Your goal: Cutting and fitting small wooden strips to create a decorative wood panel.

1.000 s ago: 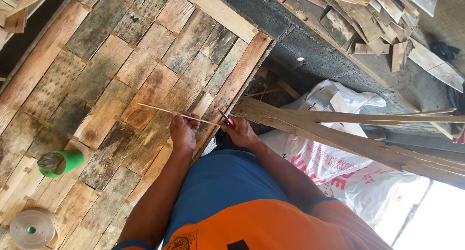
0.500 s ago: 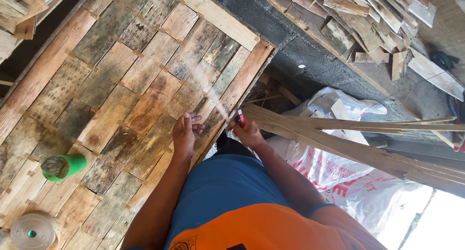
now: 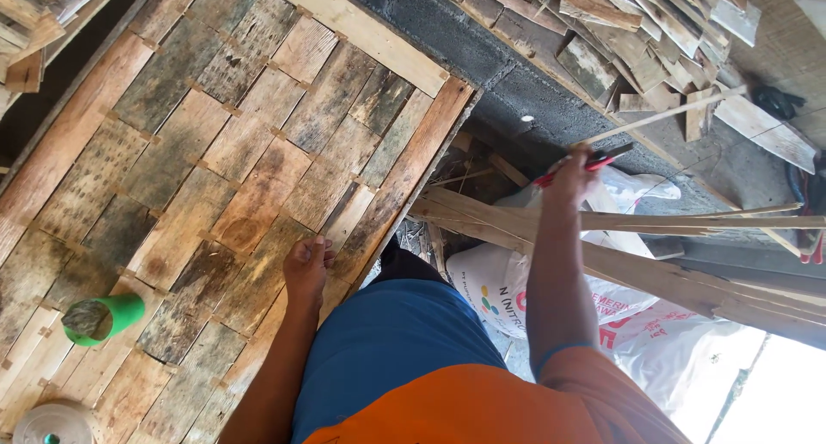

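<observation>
Head view: 2 hands, right hand point(image 3: 570, 170) w/ 1 thin stick point(image 3: 658, 117)

The desk point(image 3: 215, 143) is a patchwork of tan and grey-stained wood pieces, the cup point(image 3: 107, 317) on it is bright green, the tool point(image 3: 594, 161) has red-and-black handles, the thin strip point(image 3: 662, 115) is pale wood, and the sack point(image 3: 516, 280) is white with red print.

Thin pale wood strip point(image 3: 662, 115), long and straight, tilted up to the right, held together with a red-handled tool point(image 3: 585, 162) over the grey concrete.
</observation>
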